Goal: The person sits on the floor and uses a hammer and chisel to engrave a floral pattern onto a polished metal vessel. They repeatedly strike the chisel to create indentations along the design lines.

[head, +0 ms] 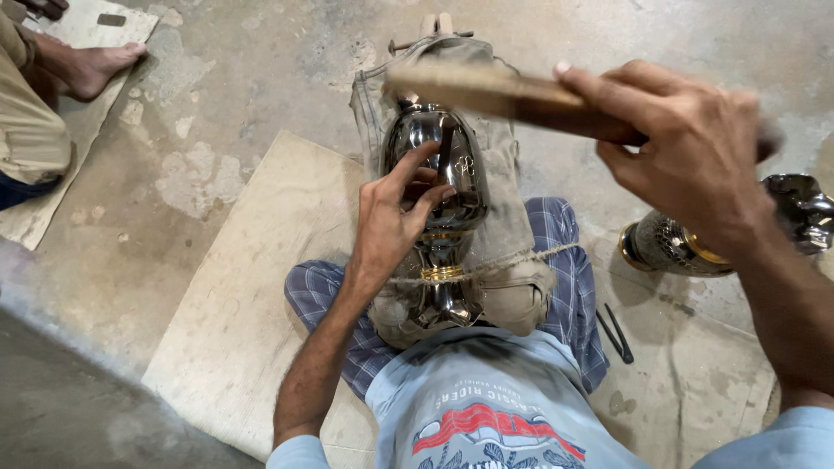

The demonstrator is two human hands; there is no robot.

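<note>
Concrete floor below — my left hand (401, 217) steadies the metal vase (439, 174), right hand (686, 143) clenched around a wooden mallet (512, 95).

Your single head camera looks steeply down from your own head, close over your lap and hands (556, 191), facing forward across the concrete floor (217, 113).

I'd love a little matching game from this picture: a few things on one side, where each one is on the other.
Things:
1. wooden mallet
2. shiny metal vase
3. second vase
4. dark tool

Places:
A. lying on the floor by the checked cloth
B. raised in the right hand
C. on the lap, tied with cord, under the left hand
D. lying on the floor at far right

Pairs: 1-B, 2-C, 3-D, 4-A
</note>
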